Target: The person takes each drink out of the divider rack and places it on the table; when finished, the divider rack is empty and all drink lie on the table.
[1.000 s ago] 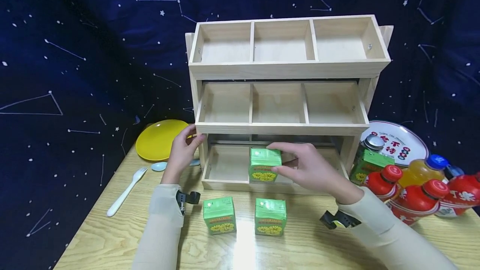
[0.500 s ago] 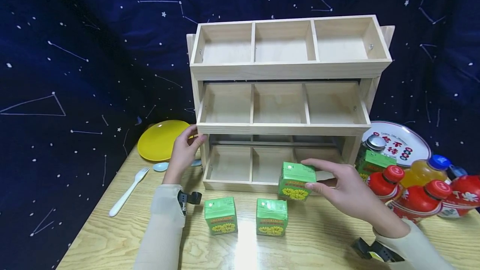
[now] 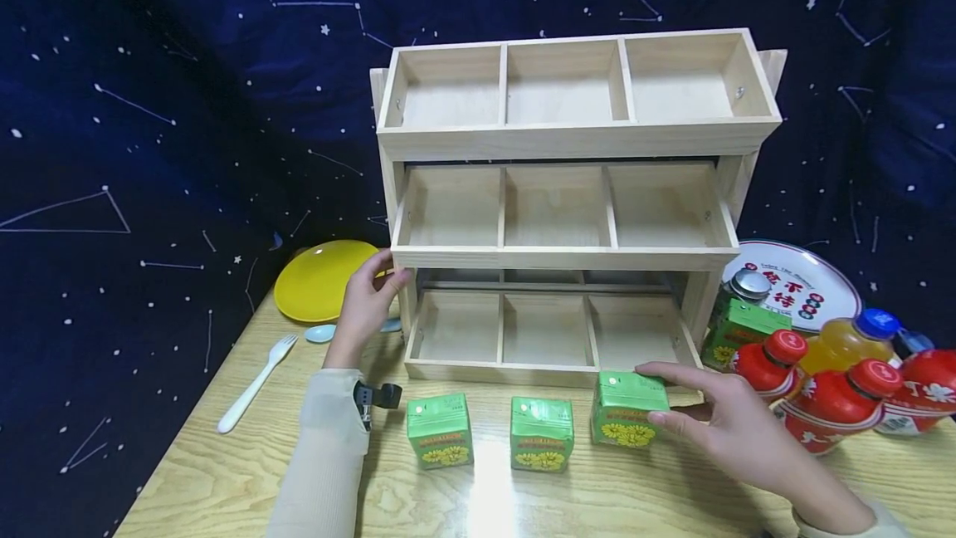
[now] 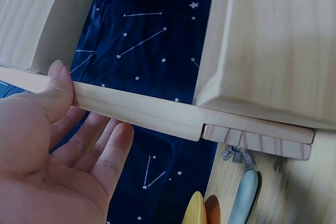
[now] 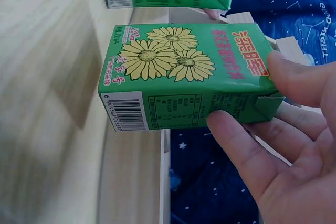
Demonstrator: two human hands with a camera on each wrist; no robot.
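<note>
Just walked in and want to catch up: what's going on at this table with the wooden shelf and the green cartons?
A person's right hand holds a green drink carton on the table, third in a row with two other green cartons in front of the wooden shelf. The left hand grips the shelf's left side post. All the shelf's compartments are empty. Red-capped bottles stand to the right.

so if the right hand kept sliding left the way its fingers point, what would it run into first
Probably the middle green carton, once the carton it holds closes the gap between them; depth is hard to judge, so the right hand might pass behind.
</note>
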